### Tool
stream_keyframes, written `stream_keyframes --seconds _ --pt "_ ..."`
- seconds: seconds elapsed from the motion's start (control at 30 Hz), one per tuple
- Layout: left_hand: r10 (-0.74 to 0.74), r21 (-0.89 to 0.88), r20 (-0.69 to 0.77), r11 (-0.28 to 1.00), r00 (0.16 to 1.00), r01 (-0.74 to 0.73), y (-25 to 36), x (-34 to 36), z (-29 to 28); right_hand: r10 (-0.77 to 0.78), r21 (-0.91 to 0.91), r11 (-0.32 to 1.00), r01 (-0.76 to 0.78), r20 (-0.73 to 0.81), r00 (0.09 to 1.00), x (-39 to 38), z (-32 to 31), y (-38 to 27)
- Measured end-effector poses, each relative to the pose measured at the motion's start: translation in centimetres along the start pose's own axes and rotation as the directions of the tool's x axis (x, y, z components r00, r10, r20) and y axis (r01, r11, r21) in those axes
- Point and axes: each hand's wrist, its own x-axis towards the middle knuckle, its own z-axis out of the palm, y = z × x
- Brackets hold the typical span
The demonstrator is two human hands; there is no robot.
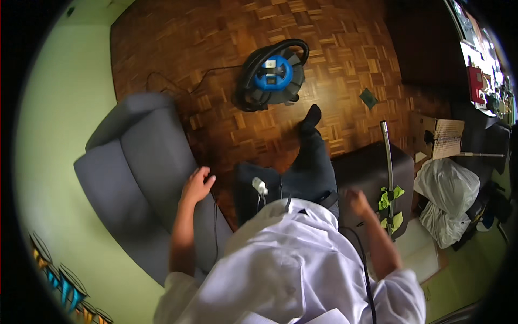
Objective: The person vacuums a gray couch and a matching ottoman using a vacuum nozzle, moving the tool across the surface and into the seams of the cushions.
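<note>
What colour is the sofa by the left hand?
The sofa is plain grey, seen best in the head view.

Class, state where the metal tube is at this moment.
In the head view, the metal tube lies along the dark ottoman at the right, beyond the right hand, with green cloths at its lower part.

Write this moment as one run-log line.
left hand: open, near grey sofa; right hand: blurred, grip unclear, near dark ottoman; metal tube: over ottoman; blue-black vacuum: on floor
</note>
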Motion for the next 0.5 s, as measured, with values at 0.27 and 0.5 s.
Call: stream_keyframes --seconds 0.27,0.5 --pt "0.114 -0.262 -0.196 0.951 0.974 -0.165 11.6 30.4 -0.9 -0.108 0.523 0.846 0.099 -0.014 0.994 20.3 -1.4 -30.2" --pt "-0.141 -0.329 -0.109 0.939 0.984 0.098 3.9 40.3 8.1 0.072 0.465 0.865 -0.188 0.256 0.964 37.5 1.2 -29.8"
